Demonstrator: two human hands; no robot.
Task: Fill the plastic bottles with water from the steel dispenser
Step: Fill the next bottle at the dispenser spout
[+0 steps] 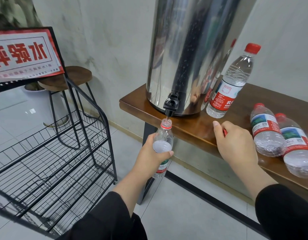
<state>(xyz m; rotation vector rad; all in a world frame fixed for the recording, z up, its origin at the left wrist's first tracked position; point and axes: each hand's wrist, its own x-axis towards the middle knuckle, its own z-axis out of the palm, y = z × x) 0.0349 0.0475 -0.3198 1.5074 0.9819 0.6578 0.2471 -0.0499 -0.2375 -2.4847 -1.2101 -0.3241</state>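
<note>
Left hand [150,153] grips bottle [162,141] under tap [171,105].

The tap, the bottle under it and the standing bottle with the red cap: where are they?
tap [171,106], head view, on its black spout body.
bottle under it [164,135], head view, on its clear shoulder.
standing bottle [236,73], head view, on its clear upper body.

A public water-collection corner, perhaps in a shop or office lobby, is showing itself: a sign [23,54] with red Chinese lettering is topping a wire rack [50,153], and a steel dispenser [189,54] is standing beside bottles [231,84] on a wooden surface [193,129].
</note>
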